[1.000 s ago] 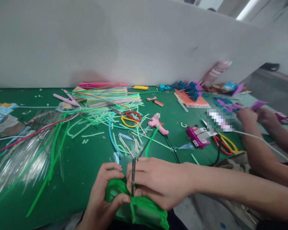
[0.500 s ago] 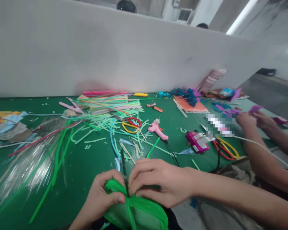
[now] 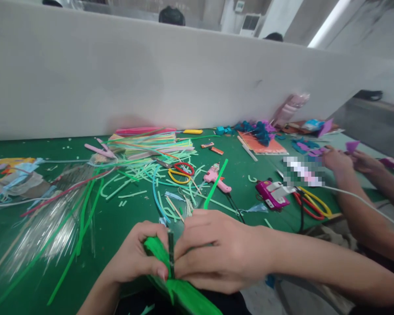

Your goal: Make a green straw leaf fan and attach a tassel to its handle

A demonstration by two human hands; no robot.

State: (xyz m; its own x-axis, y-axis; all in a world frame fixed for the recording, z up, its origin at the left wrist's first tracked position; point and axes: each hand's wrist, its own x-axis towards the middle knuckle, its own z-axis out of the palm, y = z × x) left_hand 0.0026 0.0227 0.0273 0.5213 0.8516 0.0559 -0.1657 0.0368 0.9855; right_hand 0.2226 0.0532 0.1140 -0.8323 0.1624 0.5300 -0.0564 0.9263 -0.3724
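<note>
Left hand (image 3: 134,259) at nine o'clock and right hand (image 3: 218,253) at three pinch green fabric (image 3: 185,299) around a dark stem (image 3: 170,249); tight, even gathers seem best.

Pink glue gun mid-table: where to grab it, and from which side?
Probably take the pink glue gun by its handle, coming from the near right. It lies flat, nozzle toward the wall, handle angled near-right with the black cord trailing. A green strip crosses its body.
</note>
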